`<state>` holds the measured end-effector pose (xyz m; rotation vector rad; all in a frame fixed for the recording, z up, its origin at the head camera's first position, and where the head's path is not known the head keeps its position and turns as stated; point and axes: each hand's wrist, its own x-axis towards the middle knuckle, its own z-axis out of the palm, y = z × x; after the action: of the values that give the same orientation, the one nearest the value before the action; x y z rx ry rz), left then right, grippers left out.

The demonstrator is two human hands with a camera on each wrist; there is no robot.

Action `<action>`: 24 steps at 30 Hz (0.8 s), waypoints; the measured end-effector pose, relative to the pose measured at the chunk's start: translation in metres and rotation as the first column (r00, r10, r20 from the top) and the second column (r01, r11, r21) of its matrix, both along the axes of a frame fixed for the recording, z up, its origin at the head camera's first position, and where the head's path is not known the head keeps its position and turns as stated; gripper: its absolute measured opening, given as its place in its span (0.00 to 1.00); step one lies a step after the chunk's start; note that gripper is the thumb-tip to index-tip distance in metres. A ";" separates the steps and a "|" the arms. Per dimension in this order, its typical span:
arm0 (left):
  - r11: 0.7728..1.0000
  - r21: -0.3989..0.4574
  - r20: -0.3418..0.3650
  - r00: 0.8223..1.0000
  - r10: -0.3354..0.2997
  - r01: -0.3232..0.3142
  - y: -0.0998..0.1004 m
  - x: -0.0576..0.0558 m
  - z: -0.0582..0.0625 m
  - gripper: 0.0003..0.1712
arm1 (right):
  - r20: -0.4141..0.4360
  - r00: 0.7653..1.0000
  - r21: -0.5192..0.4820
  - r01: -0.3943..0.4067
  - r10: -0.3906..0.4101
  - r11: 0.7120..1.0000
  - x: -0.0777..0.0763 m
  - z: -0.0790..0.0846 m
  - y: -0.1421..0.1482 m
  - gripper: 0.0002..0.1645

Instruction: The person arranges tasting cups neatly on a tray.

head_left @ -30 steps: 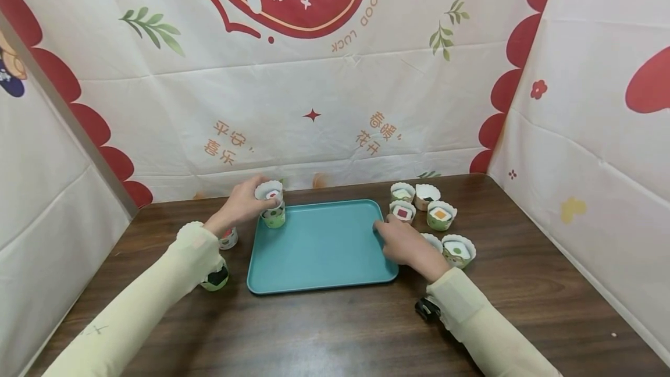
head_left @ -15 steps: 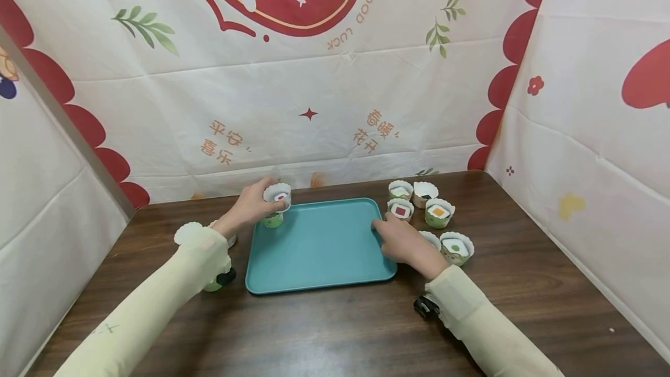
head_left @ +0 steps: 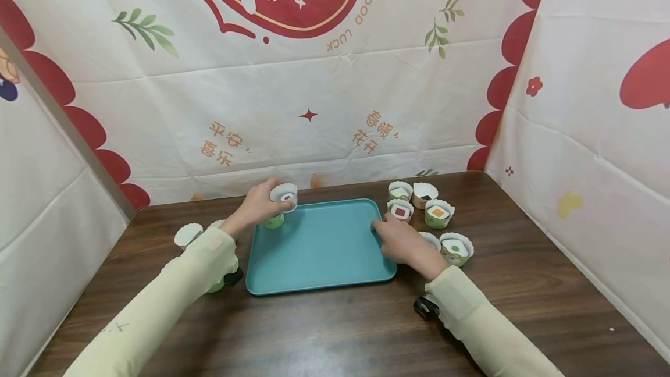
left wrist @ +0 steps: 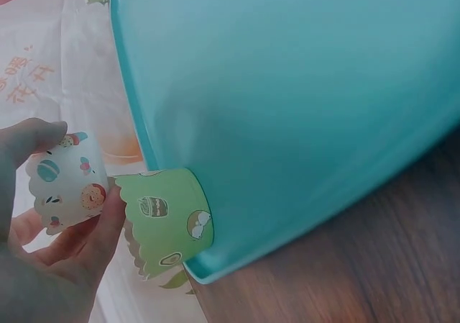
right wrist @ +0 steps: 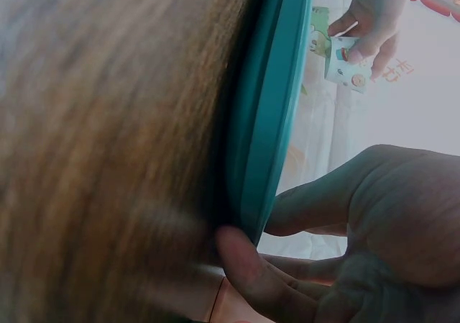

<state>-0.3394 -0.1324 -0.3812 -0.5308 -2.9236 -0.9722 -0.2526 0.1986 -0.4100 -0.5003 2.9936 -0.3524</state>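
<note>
At the tray's [head_left: 319,243] far left corner, the left hand [head_left: 257,207] holds a white cup [head_left: 284,195], fingers curled round its wall, apparently to keep the mouth up and its filling in. A green cup [left wrist: 169,219] stands in that corner, just beside; whether the two touch, I cannot tell. The right hand [head_left: 402,243] pinches the tray's right rim between its fingers, probably to steady it. More cups [head_left: 438,214] cluster right of the tray; others [head_left: 188,235] stand left, partly behind the sleeve [head_left: 220,249]. The cups look like printed paper, round with scalloped rims; the tray is smooth, rounded-cornered teal, on a wood-grain surface [head_left: 335,330].
</note>
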 end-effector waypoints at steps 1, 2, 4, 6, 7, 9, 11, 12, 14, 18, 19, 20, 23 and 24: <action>1.000 -0.001 -0.001 1.000 0.000 0.000 0.001 0.000 0.000 0.34 | 0.001 1.000 -0.001 0.000 0.000 1.000 0.001 0.000 0.000 0.25; 1.000 0.000 0.000 1.000 0.001 -0.001 0.001 0.001 0.000 0.34 | 0.002 1.000 -0.002 0.000 0.000 1.000 0.001 0.000 0.000 0.25; 1.000 0.002 0.003 1.000 0.007 -0.007 0.001 0.002 0.001 0.33 | 0.003 1.000 -0.004 0.000 0.000 1.000 0.001 0.000 -0.001 0.24; 1.000 0.002 0.002 1.000 0.010 -0.010 0.002 0.002 0.001 0.33 | 0.000 1.000 -0.002 -0.001 0.001 1.000 0.001 0.000 0.000 0.24; 1.000 0.003 0.000 1.000 0.015 -0.015 0.002 0.002 0.001 0.33 | -0.001 1.000 -0.002 0.000 0.000 1.000 0.001 0.000 0.000 0.24; 1.000 0.005 -0.004 1.000 0.023 -0.023 0.002 0.001 0.002 0.33 | -0.004 1.000 -0.002 -0.001 0.001 1.000 0.000 0.000 0.000 0.24; 1.000 0.008 -0.009 1.000 0.029 -0.029 0.003 0.001 0.003 0.33 | -0.005 1.000 0.001 -0.001 0.001 1.000 -0.001 -0.001 0.001 0.24; 0.999 0.010 -0.012 0.999 0.031 -0.031 0.004 0.000 0.003 0.33 | -0.004 1.000 0.001 -0.002 0.002 1.000 -0.001 -0.002 0.001 0.24; 1.000 0.010 -0.016 0.999 0.030 -0.030 0.004 -0.001 0.003 0.32 | -0.003 1.000 0.003 -0.002 0.002 1.000 -0.001 -0.003 0.001 0.25; 1.000 0.009 -0.031 0.999 0.024 -0.024 0.005 -0.002 0.003 0.32 | 0.001 1.000 0.004 -0.001 0.001 1.000 -0.002 -0.003 0.001 0.25; 1.000 0.010 -0.035 0.999 0.026 -0.026 0.006 -0.002 0.003 0.31 | 0.001 1.000 0.005 -0.001 0.001 1.000 -0.002 -0.003 0.001 0.25; 1.000 0.013 -0.040 0.999 0.029 -0.028 0.006 -0.001 0.004 0.31 | 0.000 1.000 0.005 -0.001 0.001 1.000 -0.002 -0.004 0.001 0.25; 0.999 0.022 -0.052 0.998 0.045 -0.044 0.006 0.001 0.004 0.30 | -0.001 1.000 0.008 -0.004 0.004 1.000 -0.003 -0.004 0.001 0.25; 0.999 0.023 -0.055 0.997 0.049 -0.048 0.006 0.001 0.004 0.30 | -0.003 1.000 0.008 -0.007 0.007 1.000 -0.004 -0.004 0.001 0.25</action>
<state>-0.3382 -0.1262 -0.3768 -0.4752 -2.8596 -0.9664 -0.2562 0.1994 -0.4143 -0.5110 2.9937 -0.3390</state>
